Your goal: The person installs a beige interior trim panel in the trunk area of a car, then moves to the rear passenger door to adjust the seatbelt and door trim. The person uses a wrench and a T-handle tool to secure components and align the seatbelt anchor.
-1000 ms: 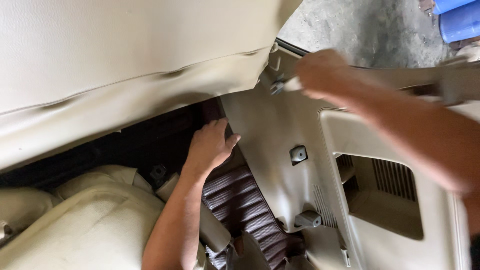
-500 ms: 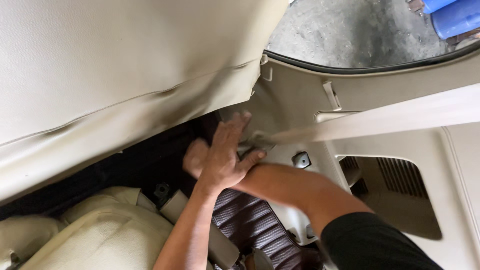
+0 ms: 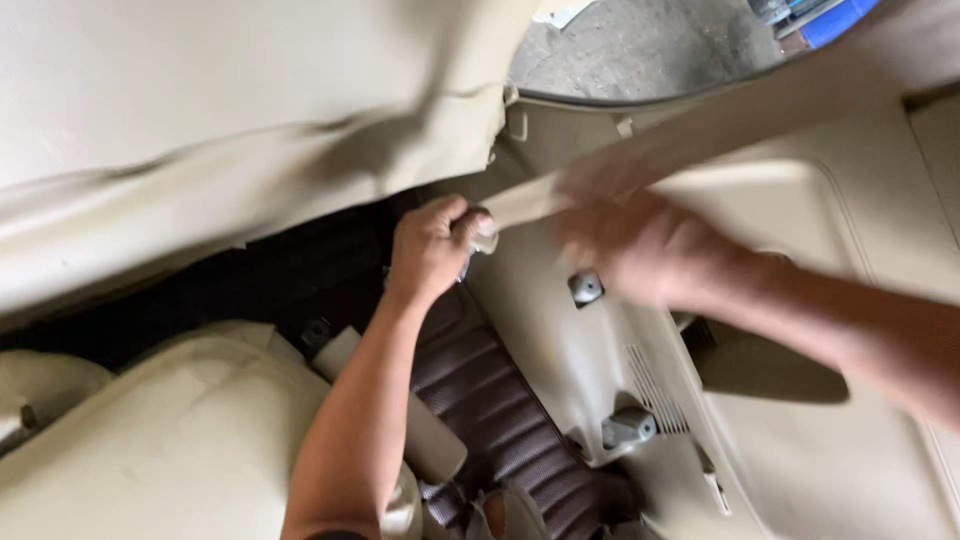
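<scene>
Soft daylight from the window [image 3: 640,45] far right, deep shadow over the dark floor [image 3: 300,270], my right hand [image 3: 640,250] smeared by motion blur, my left hand [image 3: 430,245] sharper.

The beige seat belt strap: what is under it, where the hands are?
Under the beige seat belt strap lies the beige plastic side panel. The left hand grips its lower end; the blurred right hand hides what lies beneath there.
</scene>
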